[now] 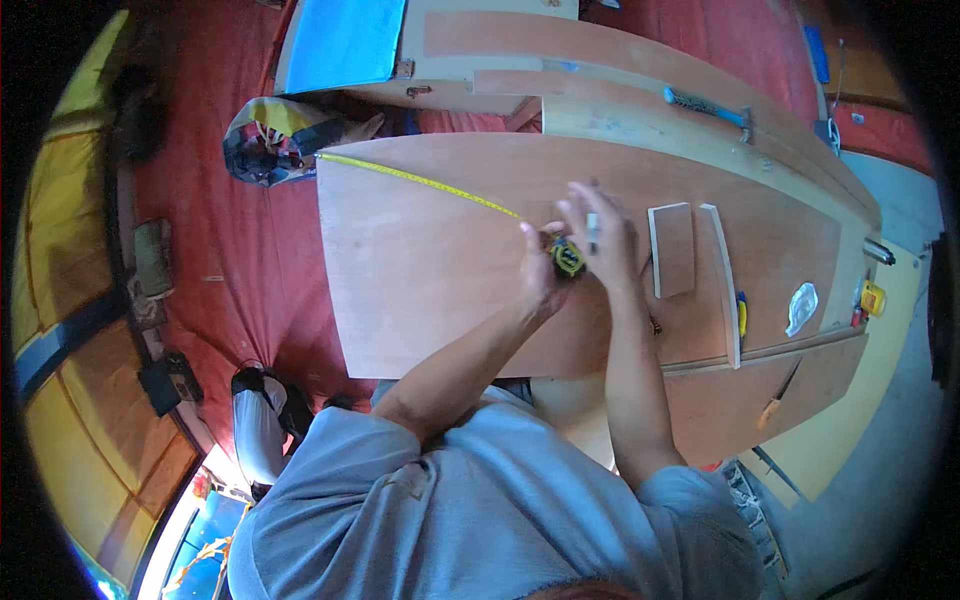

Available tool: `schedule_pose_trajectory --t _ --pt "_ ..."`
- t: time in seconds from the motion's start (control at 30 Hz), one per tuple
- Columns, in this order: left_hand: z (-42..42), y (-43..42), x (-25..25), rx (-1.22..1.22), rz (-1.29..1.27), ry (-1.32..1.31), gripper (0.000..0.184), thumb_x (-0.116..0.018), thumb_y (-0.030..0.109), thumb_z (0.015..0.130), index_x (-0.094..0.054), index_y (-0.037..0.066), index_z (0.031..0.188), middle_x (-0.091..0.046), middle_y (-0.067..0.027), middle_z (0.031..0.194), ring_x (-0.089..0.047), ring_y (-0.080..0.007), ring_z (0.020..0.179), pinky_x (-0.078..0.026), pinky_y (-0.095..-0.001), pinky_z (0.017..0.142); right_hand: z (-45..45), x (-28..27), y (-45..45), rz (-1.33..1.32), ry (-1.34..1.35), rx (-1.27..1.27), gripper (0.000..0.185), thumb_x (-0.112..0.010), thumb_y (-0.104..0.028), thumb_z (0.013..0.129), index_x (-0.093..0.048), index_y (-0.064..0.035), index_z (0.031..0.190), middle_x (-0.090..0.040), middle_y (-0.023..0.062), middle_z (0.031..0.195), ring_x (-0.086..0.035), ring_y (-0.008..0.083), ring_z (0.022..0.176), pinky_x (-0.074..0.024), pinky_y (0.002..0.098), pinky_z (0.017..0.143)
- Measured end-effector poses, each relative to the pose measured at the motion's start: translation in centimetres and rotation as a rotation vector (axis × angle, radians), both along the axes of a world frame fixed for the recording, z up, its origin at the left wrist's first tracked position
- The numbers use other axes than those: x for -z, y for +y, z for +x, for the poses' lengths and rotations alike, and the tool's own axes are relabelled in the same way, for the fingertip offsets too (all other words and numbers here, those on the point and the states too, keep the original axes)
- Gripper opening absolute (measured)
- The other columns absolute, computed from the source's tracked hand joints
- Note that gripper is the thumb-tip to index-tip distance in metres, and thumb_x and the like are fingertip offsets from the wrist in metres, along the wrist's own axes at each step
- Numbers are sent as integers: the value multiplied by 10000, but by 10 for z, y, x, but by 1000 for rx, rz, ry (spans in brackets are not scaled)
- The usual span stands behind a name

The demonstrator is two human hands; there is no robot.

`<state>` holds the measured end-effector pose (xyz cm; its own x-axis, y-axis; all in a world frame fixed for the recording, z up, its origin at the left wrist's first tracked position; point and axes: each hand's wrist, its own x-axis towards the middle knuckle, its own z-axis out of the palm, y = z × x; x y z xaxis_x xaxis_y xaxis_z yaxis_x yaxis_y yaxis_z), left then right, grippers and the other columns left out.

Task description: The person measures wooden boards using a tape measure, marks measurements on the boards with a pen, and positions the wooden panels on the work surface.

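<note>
From where I stand, taking straight ahead of the person's chest as twelve, the left forearm (470, 360) angles toward one o'clock from a bent elbow (398, 412). The left hand (540, 275) is curled in a grip, thumb (530, 238) up. The right forearm (637, 390) runs nearly to twelve; the right hand (612, 245) sits just beside at three, its extended fingers (577, 192) blurred, leaning toward eleven.

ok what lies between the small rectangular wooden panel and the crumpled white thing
Head view: a long, narrow wooden strip, with a yellow tool beside it.
</note>
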<state>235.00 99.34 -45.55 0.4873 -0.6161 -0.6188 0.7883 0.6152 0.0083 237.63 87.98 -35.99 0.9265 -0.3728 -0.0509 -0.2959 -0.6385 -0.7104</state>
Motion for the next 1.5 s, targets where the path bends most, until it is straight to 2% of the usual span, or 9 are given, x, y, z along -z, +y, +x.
schedule_pose_trajectory --t 0.1,0.13,0.3,0.4,0.63,0.87,1.07,1.13,1.5 --pt "7 35 -18 61 141 -53 603 -353 653 1083 -545 174 1394 -658 -64 1257 -665 -249 1098 -580 -472 849 19 3 46 9 174 -201 342 -708 -302 987 -700 -75 1243 -739 220 1049 -717 408 986 -561 485 862" --pt "9 51 -28 73 200 -46 571 -386 607 1092 -539 154 1404 -642 -82 1301 -656 -257 1127 -567 -503 896 24 2 61 -8 303 -327 344 -711 -305 981 -698 -78 1239 -734 234 1047 -713 421 1001 -558 495 874" --pt "18 108 -28 -100 153 -146 526 -383 543 1114 -557 102 1342 -647 -102 1251 -658 -242 1111 -564 -463 948 5 -2 127 40 219 -328 343 -678 -334 1004 -696 -89 1244 -746 225 998 -736 396 971 -577 461 826" --pt "-1 143 -28 -241 -61 -254 338 -423 370 1137 -599 85 1181 -654 -66 1095 -651 -192 1026 -572 -382 928 -34 -10 157 101 -88 -303 376 -707 -319 1000 -681 -68 1278 -746 209 1121 -737 380 1048 -580 434 880" --pt "-127 177 -34 -282 -293 -62 298 -428 312 1133 -605 79 1187 -652 -71 1134 -647 -203 1029 -573 -385 949 -161 -14 209 -88 -50 -267 383 -680 -282 1019 -662 -16 1296 -732 234 1128 -725 401 1033 -574 468 881" --pt "-195 188 -71 97 30 -53 272 -480 343 1115 -612 155 1261 -659 -57 1239 -630 -185 1171 -554 -448 964 -236 -4 176 -36 -74 -278 260 -621 -143 1000 -710 -3 1200 -754 207 1046 -756 317 949 -582 413 837" --pt "-223 173 -62 102 75 -44 228 -513 253 1108 -644 96 1208 -683 -74 1191 -683 -210 1069 -606 -376 858 -263 3 147 4 34 -319 244 -640 -147 968 -721 -23 1163 -759 189 1021 -755 318 930 -579 415 827" --pt "-232 163 -37 96 25 -94 260 -536 283 1102 -634 93 1250 -676 -63 1236 -663 -222 1131 -575 -415 974 -267 5 145 -88 15 -357 241 -645 -155 960 -720 -25 1149 -756 194 1020 -750 346 925 -580 427 823" --pt "-246 151 -28 24 52 -57 259 -533 305 1101 -639 127 1256 -671 -68 1255 -656 -211 1129 -554 -408 1010 -269 15 133 -111 51 -444 247 -653 -144 962 -713 -15 1163 -759 189 1023 -755 314 941 -577 398 843"
